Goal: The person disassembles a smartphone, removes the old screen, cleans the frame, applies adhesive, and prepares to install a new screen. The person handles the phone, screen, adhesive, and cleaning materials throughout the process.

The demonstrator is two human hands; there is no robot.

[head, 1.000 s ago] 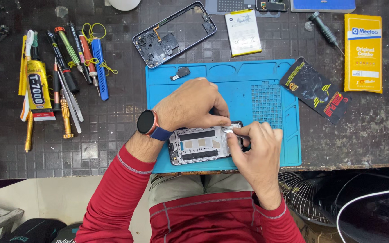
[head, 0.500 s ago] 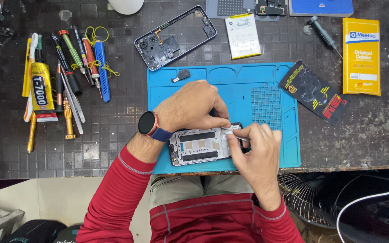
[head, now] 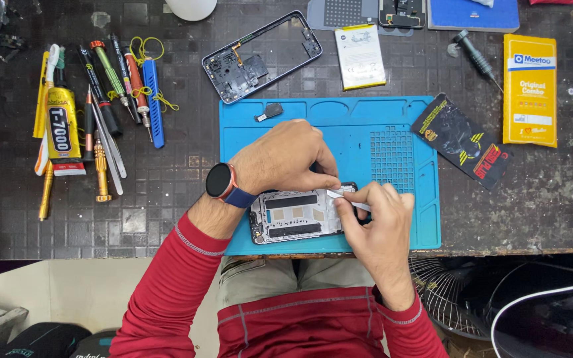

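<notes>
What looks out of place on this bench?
Little stands out. The phone frame and battery lie off the blue mat, askew; both hands work the opened phone on it.

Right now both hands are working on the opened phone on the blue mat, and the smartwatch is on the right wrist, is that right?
Not quite. The head view shows the smartwatch on the left wrist, not the right. The rest holds: the left hand and the right hand are both on the opened phone, which lies on the blue mat.
</notes>
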